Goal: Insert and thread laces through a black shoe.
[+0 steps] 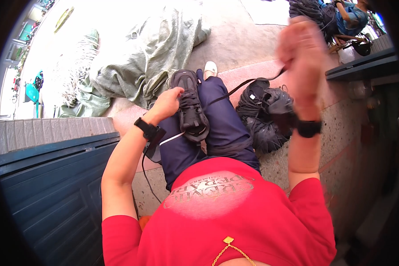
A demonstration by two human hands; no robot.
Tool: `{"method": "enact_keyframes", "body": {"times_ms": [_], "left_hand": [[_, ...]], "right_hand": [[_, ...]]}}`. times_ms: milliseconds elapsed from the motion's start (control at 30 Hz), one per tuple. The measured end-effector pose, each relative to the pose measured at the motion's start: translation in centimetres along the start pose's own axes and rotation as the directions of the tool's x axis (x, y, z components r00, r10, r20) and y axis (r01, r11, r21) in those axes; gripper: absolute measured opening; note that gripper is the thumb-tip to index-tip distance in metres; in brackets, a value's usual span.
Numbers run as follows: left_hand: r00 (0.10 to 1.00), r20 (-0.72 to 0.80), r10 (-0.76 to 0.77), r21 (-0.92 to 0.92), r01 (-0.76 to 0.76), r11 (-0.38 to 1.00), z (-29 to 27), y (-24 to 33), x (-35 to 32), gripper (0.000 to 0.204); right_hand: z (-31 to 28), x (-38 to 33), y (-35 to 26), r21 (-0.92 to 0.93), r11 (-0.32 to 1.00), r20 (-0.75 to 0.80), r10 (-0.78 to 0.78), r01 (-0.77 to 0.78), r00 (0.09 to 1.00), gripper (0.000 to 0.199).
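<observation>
A black lace-up sneaker (191, 116) rests on my thighs, its laced front facing up. Closed at its left edge, my left hand (166, 104) grips the shoe near the laces. My right hand (300, 51) is raised far out to the right and smeared by motion. Its fingers are closed on a dark shoelace (241, 84), which stretches from the shoe across my right leg up to that hand. More dark laces (230, 147) lie over my right thigh. A white strip (172, 138) shows beside the shoe's lower end.
Black shoes (251, 98) and a black plastic bag (266, 135) sit on the floor at my right. Large grey-green woven sacks (133, 66) lie ahead on the left. Blue panels (53, 195) flank me. Another person (352, 20) sits at the far right beside a dark pile.
</observation>
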State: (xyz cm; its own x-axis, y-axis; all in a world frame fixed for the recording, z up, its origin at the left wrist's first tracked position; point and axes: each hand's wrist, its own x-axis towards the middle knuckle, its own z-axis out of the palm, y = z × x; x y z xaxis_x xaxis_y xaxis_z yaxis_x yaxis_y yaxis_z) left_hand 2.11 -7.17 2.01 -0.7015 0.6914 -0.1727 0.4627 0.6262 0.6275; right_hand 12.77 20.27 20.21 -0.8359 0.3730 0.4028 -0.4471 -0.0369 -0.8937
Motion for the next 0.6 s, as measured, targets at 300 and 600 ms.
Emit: {"method": "enact_keyframes", "body": {"times_ms": [300, 600], "left_hand": [[0.999, 0.029, -0.028, 0.505, 0.009, 0.863, 1.1, 1.1, -3.4, 0.015], [0.967, -0.255, -0.001, 0.553, 0.147, 0.82, 2.4, 1.2, -4.8, 0.004]], "right_hand": [[9.0, -13.8, 17.8, -0.782, 0.62, 0.39, 0.397, 0.071, 0.831, 0.014], [11.0, -14.0, 19.9, -0.814, 0.273, 0.576, 0.266, 0.512, 0.773, 0.006]]}}
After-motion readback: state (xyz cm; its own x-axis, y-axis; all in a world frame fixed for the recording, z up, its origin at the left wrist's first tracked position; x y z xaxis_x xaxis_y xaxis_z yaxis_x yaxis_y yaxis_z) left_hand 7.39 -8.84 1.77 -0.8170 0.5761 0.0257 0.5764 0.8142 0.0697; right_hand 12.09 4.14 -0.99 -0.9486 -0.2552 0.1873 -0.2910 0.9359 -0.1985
